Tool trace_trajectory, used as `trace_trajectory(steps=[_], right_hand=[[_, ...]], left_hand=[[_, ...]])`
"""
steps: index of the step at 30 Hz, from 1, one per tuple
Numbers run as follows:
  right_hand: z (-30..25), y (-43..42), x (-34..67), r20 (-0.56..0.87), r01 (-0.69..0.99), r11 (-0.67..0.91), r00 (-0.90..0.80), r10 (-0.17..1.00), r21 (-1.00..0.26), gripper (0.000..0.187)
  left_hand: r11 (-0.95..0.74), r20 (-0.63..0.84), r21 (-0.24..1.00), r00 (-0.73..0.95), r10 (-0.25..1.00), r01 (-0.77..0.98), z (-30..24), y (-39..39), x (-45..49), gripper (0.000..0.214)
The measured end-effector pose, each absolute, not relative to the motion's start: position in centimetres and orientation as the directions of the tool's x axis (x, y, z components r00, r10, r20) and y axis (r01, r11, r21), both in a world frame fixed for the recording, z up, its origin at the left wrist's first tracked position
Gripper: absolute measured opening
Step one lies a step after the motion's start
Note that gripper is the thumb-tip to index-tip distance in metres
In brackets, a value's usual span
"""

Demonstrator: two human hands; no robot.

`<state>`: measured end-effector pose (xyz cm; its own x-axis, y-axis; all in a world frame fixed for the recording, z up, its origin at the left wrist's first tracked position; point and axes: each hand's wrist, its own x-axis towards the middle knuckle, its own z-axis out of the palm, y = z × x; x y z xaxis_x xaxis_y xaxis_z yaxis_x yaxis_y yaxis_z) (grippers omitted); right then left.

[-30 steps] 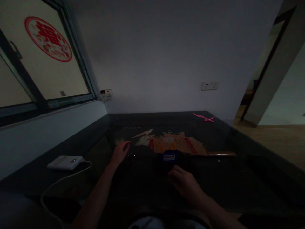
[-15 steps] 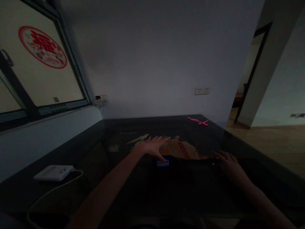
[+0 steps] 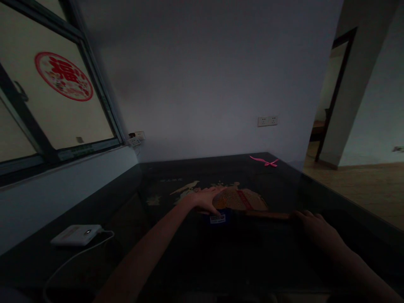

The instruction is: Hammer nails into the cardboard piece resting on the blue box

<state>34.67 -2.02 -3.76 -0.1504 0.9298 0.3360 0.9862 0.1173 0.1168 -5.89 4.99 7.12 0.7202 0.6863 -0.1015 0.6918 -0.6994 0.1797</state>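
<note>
Low over the dark table [image 3: 189, 261], my left hand [image 3: 203, 200] spans a dark blue box-like thing with a white label [image 3: 218, 218]. Its thumb presses on the near top edge, and the other fingers reach across the far side. My right hand [image 3: 311, 222] has its fingers curled round the right end of a thin brown stick-like piece [image 3: 268, 215]. That piece points left toward the blue thing; whether the two are joined I cannot tell in the dim light. Just behind lies a tan dotted shape with a red band [image 3: 243, 199], seemingly printed on the tabletop.
A white power bank-like device [image 3: 75, 235] with a white cable [image 3: 72, 257] lies at the left. A pink ribbon [image 3: 268, 162] is near the far right corner. A wall with sockets [image 3: 267, 121] stands behind, and a window [image 3: 75, 122] is at the left.
My right hand has gone from loosely spread fingers to curled round the brown piece, which now shows more clearly. My left hand stays at the blue thing. The view has shifted slightly.
</note>
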Motion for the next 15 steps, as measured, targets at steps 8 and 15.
trace_trajectory(steps=[8,15], right_hand=[[-5.3,-7.1,33.4,0.422,0.967,0.173,-0.238,0.875,0.186,0.048],[-5.7,-8.4,26.9,0.358,0.923,0.339,-0.384,0.851,0.182,0.054]], left_hand=[[-0.616,0.002,0.249,0.635,0.772,0.748,9.3,6.3,-10.4,0.107],[-0.308,0.059,0.304,0.305,0.951,0.901,9.6,7.5,-22.3,0.097]])
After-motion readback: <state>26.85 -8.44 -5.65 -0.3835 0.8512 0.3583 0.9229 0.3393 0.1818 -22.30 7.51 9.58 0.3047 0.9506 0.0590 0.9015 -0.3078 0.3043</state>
